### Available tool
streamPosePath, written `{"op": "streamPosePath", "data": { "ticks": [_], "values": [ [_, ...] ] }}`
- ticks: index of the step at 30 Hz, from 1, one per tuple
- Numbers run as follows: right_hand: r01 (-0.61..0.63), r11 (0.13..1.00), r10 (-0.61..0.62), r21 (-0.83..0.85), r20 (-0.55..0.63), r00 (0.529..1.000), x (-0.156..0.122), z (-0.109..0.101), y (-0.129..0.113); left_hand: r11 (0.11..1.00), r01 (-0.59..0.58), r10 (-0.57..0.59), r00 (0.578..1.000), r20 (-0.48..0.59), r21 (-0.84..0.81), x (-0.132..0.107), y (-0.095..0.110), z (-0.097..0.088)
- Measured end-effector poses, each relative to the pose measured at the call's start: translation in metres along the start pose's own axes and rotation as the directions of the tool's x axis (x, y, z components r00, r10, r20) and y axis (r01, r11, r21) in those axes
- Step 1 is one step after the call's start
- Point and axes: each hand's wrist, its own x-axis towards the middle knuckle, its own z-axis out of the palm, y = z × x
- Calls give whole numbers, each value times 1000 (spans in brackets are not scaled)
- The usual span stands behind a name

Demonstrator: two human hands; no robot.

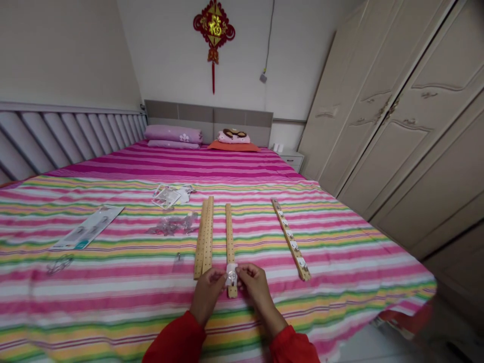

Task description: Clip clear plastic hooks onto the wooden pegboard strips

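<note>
My left hand (209, 287) and my right hand (254, 282) pinch opposite edges of a small white card (232, 275) with a shiny silver piece on it; its exact kind is too small to tell. Under the card lies a narrow wooden strip with holes (230, 234), pointing away from me on the bed. Just left of it, two more perforated wooden strips (204, 237) lie side by side. To the right, a similar strip (275, 204) carries several small white cards (293, 245) with silver pieces in a row.
Left of the strips are clear plastic bags (174, 225), a pile of cards and packets (166, 195), a flat packaged card (88, 227) and a thin tangled cord (60, 263). Everything rests on a striped bedsheet (124, 302). Folded bedding (174, 135) lies at the headboard; a wardrobe (378, 116) stands right.
</note>
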Motion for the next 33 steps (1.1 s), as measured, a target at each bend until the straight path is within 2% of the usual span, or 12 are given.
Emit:
{"op": "streamPosePath", "data": {
  "ticks": [7,14,20,33],
  "values": [
    [-16,1000,17,8,-43,999,2,-3,8,996,-22,24,999,-22,84,-2,1,5],
    [-19,1000,20,3,-63,998,3,-4,18,994,-27,31,999,-34,108,2,-12,5],
    [-23,1000,22,-19,-65,998,3,-4,17,985,-74,78,997,-21,158,4,-19,4],
    [-3,1000,1,-31,-72,997,5,-4,24,982,-79,88,995,-42,169,-4,-12,9]
  ]
}}
